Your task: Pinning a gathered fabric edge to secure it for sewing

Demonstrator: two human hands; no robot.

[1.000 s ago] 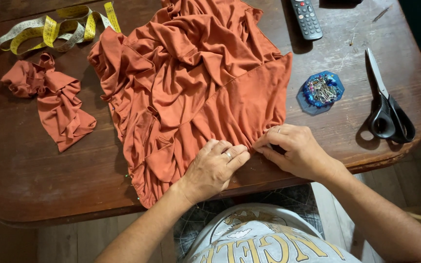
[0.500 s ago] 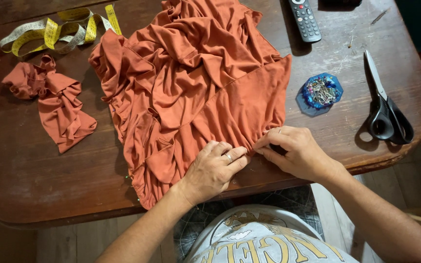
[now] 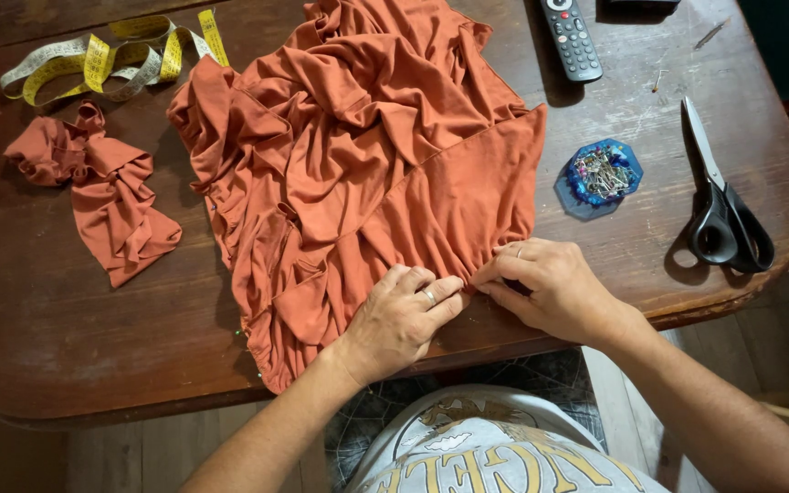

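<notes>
Both hands — left hand [image 3: 401, 315], right hand [image 3: 550, 288] — pinch the orange cloth's [image 3: 367, 164] near hem.

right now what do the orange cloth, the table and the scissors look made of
Orange cloth: soft thin fabric, probably a knit, matte, falling in loose folds where both hands pinch its edge. Table: dark wood, worn and scratched, dull sheen. Scissors: shiny metal blades; black handles, probably plastic.

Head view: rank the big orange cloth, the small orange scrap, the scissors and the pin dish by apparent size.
1. big orange cloth
2. small orange scrap
3. scissors
4. pin dish
</notes>
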